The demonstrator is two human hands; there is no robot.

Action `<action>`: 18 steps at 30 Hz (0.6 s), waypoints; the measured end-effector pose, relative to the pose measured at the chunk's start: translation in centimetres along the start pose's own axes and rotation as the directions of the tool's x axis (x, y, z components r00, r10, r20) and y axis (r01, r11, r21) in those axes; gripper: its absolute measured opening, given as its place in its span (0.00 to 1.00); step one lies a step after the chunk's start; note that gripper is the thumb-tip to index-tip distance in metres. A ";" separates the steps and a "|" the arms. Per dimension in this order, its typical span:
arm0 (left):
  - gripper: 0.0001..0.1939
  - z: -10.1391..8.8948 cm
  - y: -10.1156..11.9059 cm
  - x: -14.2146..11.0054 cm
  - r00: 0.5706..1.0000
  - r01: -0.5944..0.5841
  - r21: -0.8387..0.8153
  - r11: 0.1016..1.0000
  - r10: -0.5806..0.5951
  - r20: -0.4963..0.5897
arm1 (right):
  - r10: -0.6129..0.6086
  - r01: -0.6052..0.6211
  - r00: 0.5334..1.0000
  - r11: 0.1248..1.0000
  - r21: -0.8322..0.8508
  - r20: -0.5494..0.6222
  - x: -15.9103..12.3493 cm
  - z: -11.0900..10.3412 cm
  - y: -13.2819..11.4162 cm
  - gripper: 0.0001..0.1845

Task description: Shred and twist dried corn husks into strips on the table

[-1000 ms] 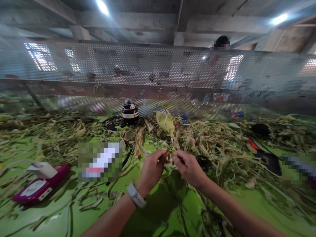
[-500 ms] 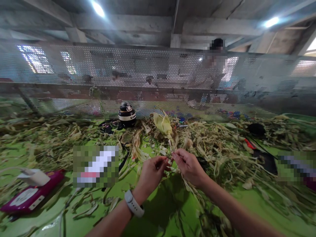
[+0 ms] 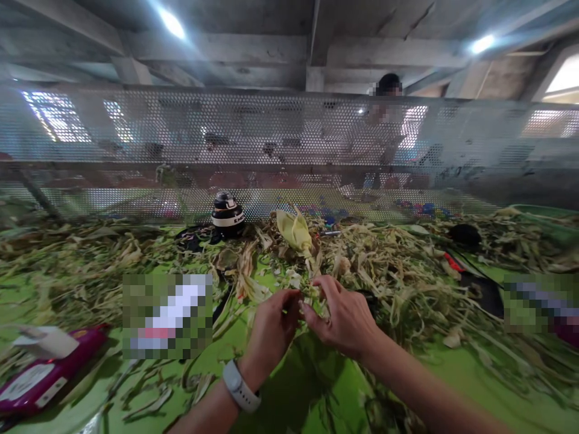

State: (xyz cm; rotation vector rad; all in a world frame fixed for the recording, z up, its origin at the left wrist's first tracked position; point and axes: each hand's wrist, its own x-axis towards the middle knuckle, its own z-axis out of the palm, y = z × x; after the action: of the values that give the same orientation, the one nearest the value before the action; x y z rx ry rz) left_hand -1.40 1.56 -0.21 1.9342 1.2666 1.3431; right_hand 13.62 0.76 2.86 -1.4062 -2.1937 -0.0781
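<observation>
Plant scraps around middle of green counter, just past hands. Left hand curled, can't tell if pinching anything; right hand has thumb, index spread. Yellowish husk nearer far edge.

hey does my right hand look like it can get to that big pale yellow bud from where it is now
Probably yes. The pale yellow bud lies just beyond the right hand, slightly to its left, and only low plant scraps seem to lie between.
</observation>
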 end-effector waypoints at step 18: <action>0.11 -0.1 -0.4 -0.1 0.975 -0.216 0.132 0.967 0.220 -0.013 | -0.002 -0.015 0.995 0.985 0.170 0.100 0.4 0.6 0.5 0.12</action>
State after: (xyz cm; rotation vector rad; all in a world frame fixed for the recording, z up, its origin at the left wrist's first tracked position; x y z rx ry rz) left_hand -1.64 1.65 -0.57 2.2072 1.2089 1.4277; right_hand 13.69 1.49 2.38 -1.3478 -2.2174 0.1826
